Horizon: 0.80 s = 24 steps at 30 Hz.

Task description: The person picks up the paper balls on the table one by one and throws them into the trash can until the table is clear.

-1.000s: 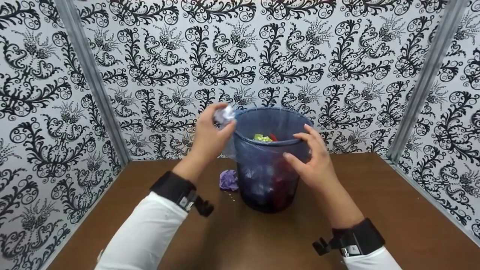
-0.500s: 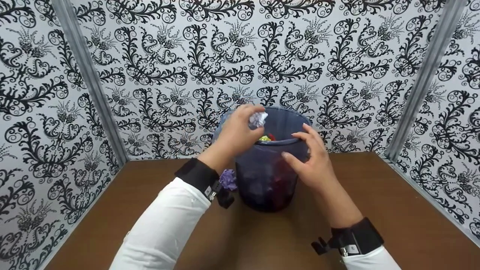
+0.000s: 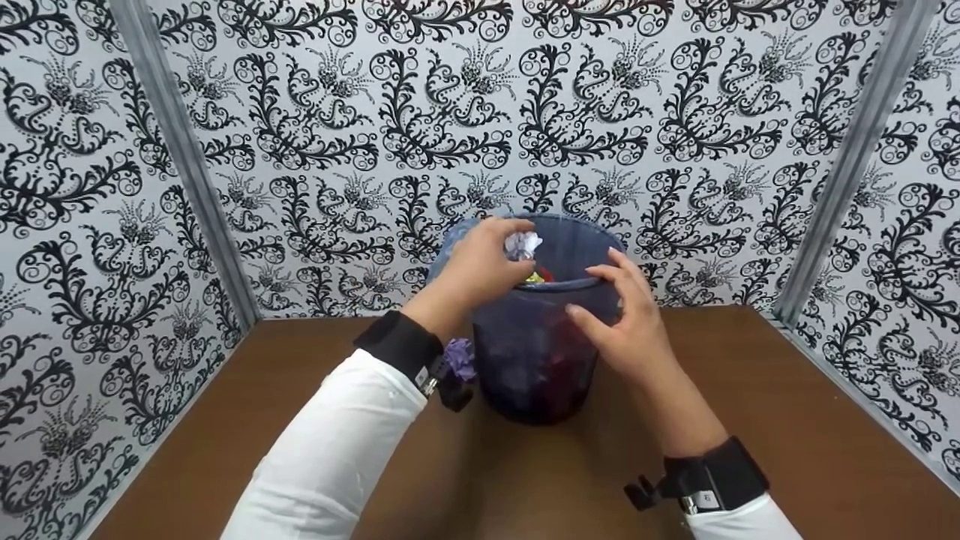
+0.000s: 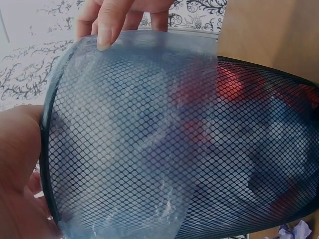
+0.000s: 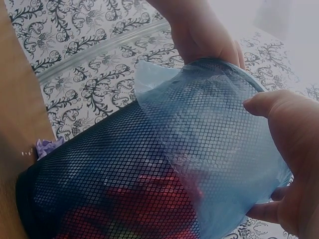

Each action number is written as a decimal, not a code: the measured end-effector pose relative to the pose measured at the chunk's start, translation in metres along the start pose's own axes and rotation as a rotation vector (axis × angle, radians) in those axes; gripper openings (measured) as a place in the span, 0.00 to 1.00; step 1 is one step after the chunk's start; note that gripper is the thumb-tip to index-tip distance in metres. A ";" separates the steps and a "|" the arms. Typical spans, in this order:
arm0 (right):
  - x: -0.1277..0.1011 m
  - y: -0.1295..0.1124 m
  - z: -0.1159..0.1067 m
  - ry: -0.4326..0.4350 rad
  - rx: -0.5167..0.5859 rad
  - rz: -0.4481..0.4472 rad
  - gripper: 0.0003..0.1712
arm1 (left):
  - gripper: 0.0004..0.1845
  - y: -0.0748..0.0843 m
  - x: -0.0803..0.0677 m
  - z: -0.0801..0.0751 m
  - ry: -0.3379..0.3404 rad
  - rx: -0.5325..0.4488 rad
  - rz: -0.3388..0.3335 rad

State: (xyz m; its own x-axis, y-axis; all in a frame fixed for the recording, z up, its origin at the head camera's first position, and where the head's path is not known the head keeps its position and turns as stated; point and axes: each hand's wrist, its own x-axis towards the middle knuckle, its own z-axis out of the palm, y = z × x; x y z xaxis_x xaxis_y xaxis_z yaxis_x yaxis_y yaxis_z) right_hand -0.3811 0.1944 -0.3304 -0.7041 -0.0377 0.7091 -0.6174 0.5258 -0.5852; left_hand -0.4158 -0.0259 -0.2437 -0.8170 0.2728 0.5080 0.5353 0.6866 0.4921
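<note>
A mesh waste bin [image 3: 536, 360] stands upright on the table, a clear plastic liner [image 5: 219, 124] folded over its rim. Over the bin's mouth, my left hand [image 3: 480, 262] holds a crumpled white paper ball [image 3: 523, 245] between thumb and fingers. My right hand [image 3: 634, 322] grips the bin's right side at the rim, thumb on the outside over the liner. Yellow-green paper [image 3: 534, 277] and something red [image 5: 154, 199] lie inside the bin. In the left wrist view, the bin's wall hides the white ball.
A crumpled purple paper ball [image 3: 460, 358] lies on the brown table [image 3: 300, 390], just left of the bin and partly behind my left wrist strap. Patterned wall panels [image 3: 450, 97] enclose the table at the back and both sides.
My left hand has carried the white paper ball rightward from beside the bin's left rim to over its mouth, moving little in the last half second. My right hand has stayed at the rim.
</note>
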 end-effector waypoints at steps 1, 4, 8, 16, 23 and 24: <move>0.000 0.000 0.000 0.000 0.000 0.002 0.30 | 0.32 0.000 0.000 0.000 -0.011 0.008 -0.005; -0.001 0.001 0.000 0.001 0.002 0.005 0.30 | 0.32 0.000 0.000 0.000 -0.043 0.021 -0.009; -0.003 0.001 0.000 0.008 0.005 0.003 0.30 | 0.32 -0.001 0.000 -0.001 -0.083 0.066 0.002; -0.002 0.001 0.001 0.026 0.030 -0.034 0.30 | 0.34 -0.022 -0.010 -0.017 0.040 0.128 0.019; -0.001 0.000 0.001 0.007 0.006 -0.013 0.30 | 0.37 -0.079 -0.029 -0.033 0.203 0.145 0.020; -0.001 0.000 0.001 0.006 0.006 -0.011 0.30 | 0.37 -0.087 -0.033 -0.033 0.206 0.141 0.012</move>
State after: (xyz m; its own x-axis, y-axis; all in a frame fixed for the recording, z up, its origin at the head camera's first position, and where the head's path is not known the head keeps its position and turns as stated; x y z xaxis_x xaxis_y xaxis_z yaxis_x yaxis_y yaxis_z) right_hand -0.3811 0.1941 -0.3313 -0.6950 -0.0384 0.7180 -0.6272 0.5205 -0.5794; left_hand -0.4287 -0.1169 -0.2803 -0.7423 0.1483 0.6535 0.4973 0.7755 0.3889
